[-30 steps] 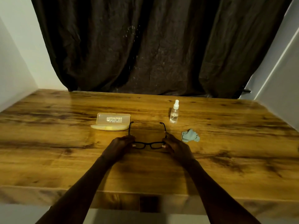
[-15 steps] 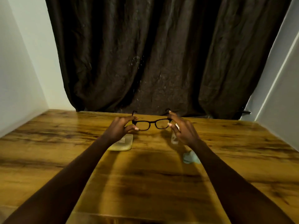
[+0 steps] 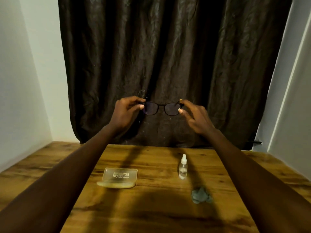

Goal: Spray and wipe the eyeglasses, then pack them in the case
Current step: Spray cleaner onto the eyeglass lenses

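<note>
Black-framed eyeglasses (image 3: 161, 108) are held up in the air in front of the dark curtain, lenses facing me. My left hand (image 3: 126, 113) pinches their left end and my right hand (image 3: 193, 115) pinches their right end. Down on the wooden table (image 3: 151, 212) lies a translucent yellowish glasses case (image 3: 119, 177), open, at the left of centre. A small clear spray bottle (image 3: 183, 167) with a white top stands upright to the right of it. A crumpled grey-blue cloth (image 3: 200, 197) lies in front of the bottle.
A dark brown curtain (image 3: 168, 56) hangs behind the table's far edge. White walls (image 3: 25, 81) close in on the left and right.
Both hands have lifted the eyeglasses from the table up to about eye level in front of the curtain. The case, bottle and cloth stay where they were.
</note>
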